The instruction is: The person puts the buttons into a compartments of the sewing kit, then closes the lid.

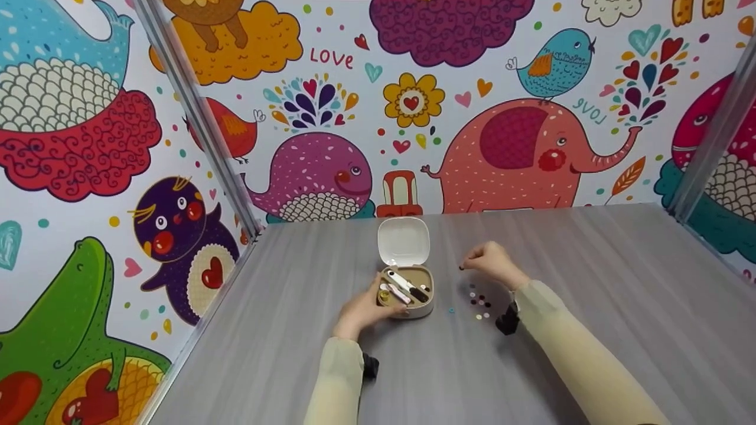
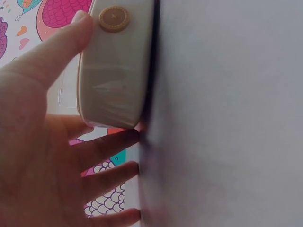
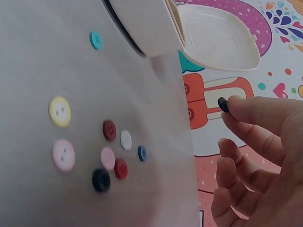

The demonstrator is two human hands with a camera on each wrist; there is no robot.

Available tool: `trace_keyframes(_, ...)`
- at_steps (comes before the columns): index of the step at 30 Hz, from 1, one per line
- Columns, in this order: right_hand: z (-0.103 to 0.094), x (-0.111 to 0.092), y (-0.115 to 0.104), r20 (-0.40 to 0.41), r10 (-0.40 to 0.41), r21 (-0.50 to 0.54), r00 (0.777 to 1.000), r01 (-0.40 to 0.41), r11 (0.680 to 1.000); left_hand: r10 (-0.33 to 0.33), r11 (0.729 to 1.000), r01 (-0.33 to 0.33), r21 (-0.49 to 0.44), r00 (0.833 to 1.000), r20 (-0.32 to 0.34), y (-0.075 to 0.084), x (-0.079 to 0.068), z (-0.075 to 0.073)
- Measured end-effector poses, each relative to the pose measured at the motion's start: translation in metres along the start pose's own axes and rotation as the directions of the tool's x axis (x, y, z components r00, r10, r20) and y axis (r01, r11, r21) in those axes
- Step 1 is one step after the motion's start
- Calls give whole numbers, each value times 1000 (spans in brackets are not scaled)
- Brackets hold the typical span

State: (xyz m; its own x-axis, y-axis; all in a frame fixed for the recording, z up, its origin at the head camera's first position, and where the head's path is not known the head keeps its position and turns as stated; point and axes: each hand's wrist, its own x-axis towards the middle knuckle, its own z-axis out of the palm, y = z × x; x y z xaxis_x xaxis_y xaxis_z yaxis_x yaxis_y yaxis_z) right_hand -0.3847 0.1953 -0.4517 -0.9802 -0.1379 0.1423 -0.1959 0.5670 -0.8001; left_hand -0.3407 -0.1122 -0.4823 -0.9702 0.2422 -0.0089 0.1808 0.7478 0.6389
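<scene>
A small beige box [image 1: 422, 311] stands on the table with its white lid [image 1: 404, 241] tipped up. My left hand [image 1: 361, 311] holds the box at its left side, thumb at the front near a round brown clasp [image 2: 114, 19] and fingers around the side. Inside lie a white stick-like item with a dark end [image 1: 407, 285], a pink-and-white piece [image 1: 397, 293] and a small yellowish round thing [image 1: 384, 296]. Right of the box, above the table, my right hand [image 1: 496, 264] pinches a small dark button [image 3: 222, 104] between thumb and index finger.
Several loose buttons lie right of the box, among them a yellow button [image 3: 60, 111], a pink button [image 3: 63, 155], a black button [image 3: 101, 180] and a turquoise button [image 3: 96, 40]. Printed walls [image 1: 407, 153] border the grey table [image 1: 283, 354].
</scene>
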Motion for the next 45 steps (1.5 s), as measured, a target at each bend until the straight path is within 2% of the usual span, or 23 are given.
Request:
trace_keyframes(11,18,4,-5,22,13,9,1000,-13,1000,11,1000,-11,1,1000,2,1,2,0)
trace_keyframes(20,36,7,-13,56,-19,21,998,18,1000,6,1000,-6,-21,1000,-3,-5,0,-3)
trace_keyframes(25,41,9,-13,53,-47,8,997,47,999,19,999,-19,-33,1000,-8,-3,0,-3)
trace_keyframes(39,51,8,-23,71,-35,-15,997,36,999,17,998,-17,-52,1000,-7,-3,-1,0)
trace_keyframes(45,53,8,-24,68,-54,-31,996,57,998,16,998,-16,-59,1000,-1,-2,0,0)
